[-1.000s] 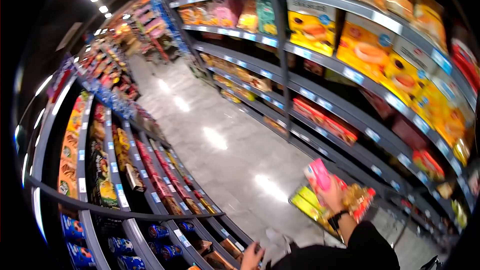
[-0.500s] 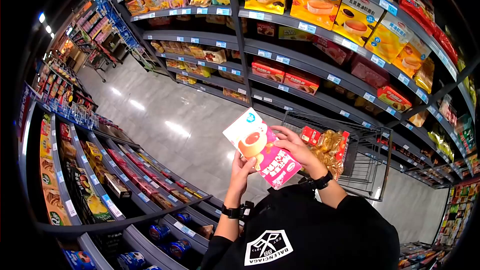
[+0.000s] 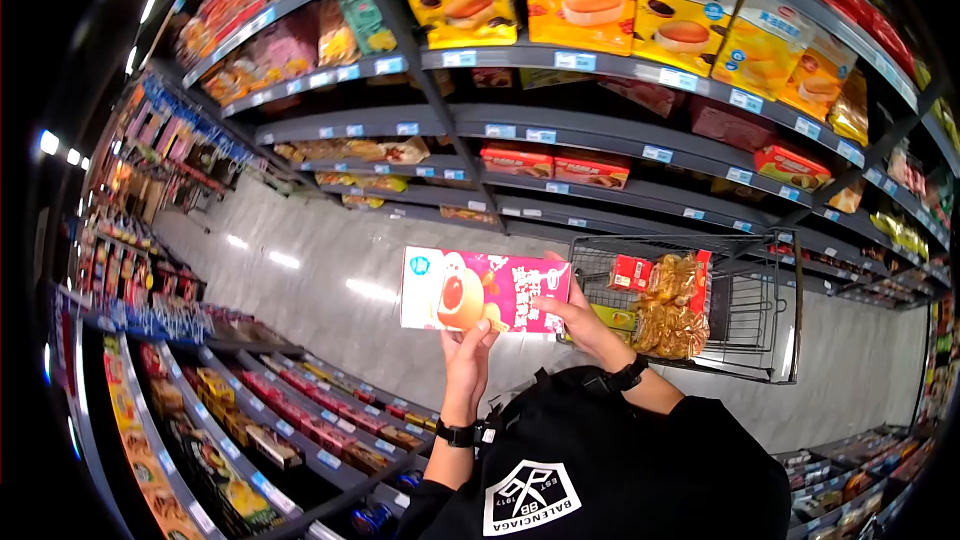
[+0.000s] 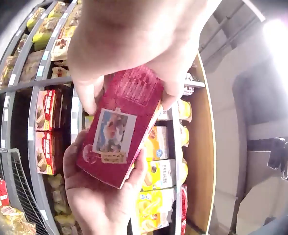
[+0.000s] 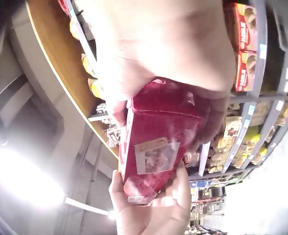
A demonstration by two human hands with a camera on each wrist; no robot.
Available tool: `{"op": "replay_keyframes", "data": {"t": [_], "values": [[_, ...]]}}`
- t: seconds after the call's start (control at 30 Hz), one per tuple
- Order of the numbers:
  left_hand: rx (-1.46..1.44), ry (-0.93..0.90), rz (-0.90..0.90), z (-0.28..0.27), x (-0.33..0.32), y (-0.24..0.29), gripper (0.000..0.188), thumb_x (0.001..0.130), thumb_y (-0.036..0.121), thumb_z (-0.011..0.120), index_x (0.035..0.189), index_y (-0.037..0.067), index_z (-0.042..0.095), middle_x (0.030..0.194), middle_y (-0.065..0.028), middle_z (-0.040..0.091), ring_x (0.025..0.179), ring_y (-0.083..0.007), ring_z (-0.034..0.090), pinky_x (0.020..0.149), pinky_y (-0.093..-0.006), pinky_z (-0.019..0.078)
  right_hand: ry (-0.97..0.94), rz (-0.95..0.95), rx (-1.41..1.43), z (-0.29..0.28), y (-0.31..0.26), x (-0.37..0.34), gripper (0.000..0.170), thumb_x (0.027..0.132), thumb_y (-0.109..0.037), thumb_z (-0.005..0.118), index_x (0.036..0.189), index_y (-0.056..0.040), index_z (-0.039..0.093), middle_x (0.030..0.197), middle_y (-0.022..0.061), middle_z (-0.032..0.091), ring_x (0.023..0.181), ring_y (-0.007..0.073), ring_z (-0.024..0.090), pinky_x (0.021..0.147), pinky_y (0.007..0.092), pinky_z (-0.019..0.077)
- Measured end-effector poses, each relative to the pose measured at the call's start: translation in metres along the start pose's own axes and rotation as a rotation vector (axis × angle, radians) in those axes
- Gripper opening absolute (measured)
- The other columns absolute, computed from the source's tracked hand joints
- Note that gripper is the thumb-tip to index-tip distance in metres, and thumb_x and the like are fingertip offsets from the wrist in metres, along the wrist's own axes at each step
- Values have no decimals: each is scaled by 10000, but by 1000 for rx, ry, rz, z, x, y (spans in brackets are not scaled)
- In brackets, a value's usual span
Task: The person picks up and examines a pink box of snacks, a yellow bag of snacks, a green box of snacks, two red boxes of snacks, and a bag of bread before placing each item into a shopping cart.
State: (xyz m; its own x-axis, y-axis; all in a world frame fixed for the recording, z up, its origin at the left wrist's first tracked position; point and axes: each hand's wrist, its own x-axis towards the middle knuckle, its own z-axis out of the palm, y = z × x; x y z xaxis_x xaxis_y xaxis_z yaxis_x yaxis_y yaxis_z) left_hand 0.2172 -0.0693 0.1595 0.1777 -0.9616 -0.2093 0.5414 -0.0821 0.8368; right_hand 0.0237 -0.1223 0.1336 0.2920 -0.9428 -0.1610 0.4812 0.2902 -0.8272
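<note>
A pink and white snack box (image 3: 487,290), printed with a round cake with a red filling, is held level in front of the chest in the head view. My left hand (image 3: 466,360) grips its lower edge, thumb on the printed front. Around the pink end my right hand (image 3: 592,325) holds it, thumb on the front and fingers behind. In the left wrist view the magenta side of the box (image 4: 122,122) carries a small picture panel. Both hands, left (image 4: 129,44) and right (image 4: 100,203), clasp opposite ends there.
Right of the hands stands a wire shopping cart (image 3: 745,365) holding a red box (image 3: 630,272), a golden bag of snacks (image 3: 672,315) and a green pack (image 3: 613,318). Shelves (image 3: 590,130) with yellow bread bags (image 3: 580,2) run ahead. Lower shelves (image 3: 290,395) flank the left; grey floor (image 3: 330,265) lies between.
My right hand brought the pink box up from over the cart, and my left hand took hold too. Since then the box has turned from slanted to level, shifting slightly left.
</note>
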Motion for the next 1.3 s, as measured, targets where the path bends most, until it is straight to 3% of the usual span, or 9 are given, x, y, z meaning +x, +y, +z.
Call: {"op": "replay_keyframes", "data": {"t": [0.33, 0.4, 0.53, 0.67, 0.93, 1.13, 1.2, 1.27, 1.3], "values": [[254, 0, -332, 9, 57, 14, 601, 964, 244, 692, 1428, 54, 361, 1329, -149, 567, 1192, -293, 610, 977, -512, 537, 304, -406, -93, 0, -29, -3, 766, 772, -152, 866, 1394, -50, 430, 1272, 108, 591, 1178, 221, 591, 1004, 368, 490], [5, -224, -391, 11, 67, 13, 633, 991, 381, 637, 1440, 33, 358, 1362, -149, 555, 1208, -321, 600, 974, -539, 534, 360, -633, -848, 7, -29, -10, 830, 728, -162, 892, 1410, -46, 433, 1323, 136, 544, 1224, 260, 558, 1010, 399, 482], [-236, -252, -497, 17, 86, 17, 637, 1018, 483, 528, 1427, 4, 435, 1394, -158, 572, 1234, -306, 596, 1041, -468, 500, 57, -797, -1335, 43, -55, -26, 731, 667, -344, 896, 1290, -114, 590, 1406, 123, 526, 1253, 391, 520, 1034, 476, 468], [-275, -375, -438, 11, 103, 49, 589, 1048, 502, 444, 1405, 35, 476, 1303, -140, 642, 1136, -251, 668, 989, -409, 550, 109, -779, -972, 67, -58, -40, 395, 828, -122, 727, 1211, -83, 641, 1255, 164, 638, 1198, 385, 575, 1017, 478, 481], [-499, -612, -602, -47, 121, 79, 635, 1045, 543, 418, 1430, 41, 470, 1333, -157, 628, 1175, -262, 652, 985, -420, 555, 571, -962, -1081, 90, -42, -51, 158, 657, 118, 586, 689, -11, 671, 946, 133, 694, 947, 319, 660, 813, 396, 534], [-585, -806, -789, -79, 123, 79, 617, 1044, 506, 457, 1422, 19, 480, 1326, -165, 642, 1162, -261, 663, 991, -422, 551, 614, -844, -1063, 127, -15, -50, 54, 676, 45, 636, 701, 4, 662, 957, 157, 689, 898, 306, 663, 782, 382, 528], [-534, -852, -844, -92, 123, 69, 619, 1040, 502, 474, 1431, 23, 468, 1345, -163, 631, 1171, -256, 659, 997, -422, 548, 513, -747, -1063, 134, -3, -51, 213, 792, -109, 690, 980, -10, 704, 1139, 171, 669, 977, 282, 653, 818, 370, 519], [-540, -881, -881, -102, 122, 71, 610, 1055, 491, 448, 1446, 23, 448, 1368, -158, 615, 1178, -248, 656, 1005, -414, 544, 569, -617, -460, 159, 9, -33, 617, 893, -317, 686, 1423, -66, 493, 1354, 183, 569, 1120, 254, 607, 924, 355, 494], [-509, -872, -953, -103, 118, 73, 597, 1063, 476, 437, 1451, 22, 440, 1371, -153, 613, 1172, -239, 658, 1002, -404, 546, 528, -453, -268, 165, 15, -31, 946, 908, -455, 672, 1603, -111, 131, 1507, 181, 421, 1266, 237, 526, 1016, 340, 451]]}}
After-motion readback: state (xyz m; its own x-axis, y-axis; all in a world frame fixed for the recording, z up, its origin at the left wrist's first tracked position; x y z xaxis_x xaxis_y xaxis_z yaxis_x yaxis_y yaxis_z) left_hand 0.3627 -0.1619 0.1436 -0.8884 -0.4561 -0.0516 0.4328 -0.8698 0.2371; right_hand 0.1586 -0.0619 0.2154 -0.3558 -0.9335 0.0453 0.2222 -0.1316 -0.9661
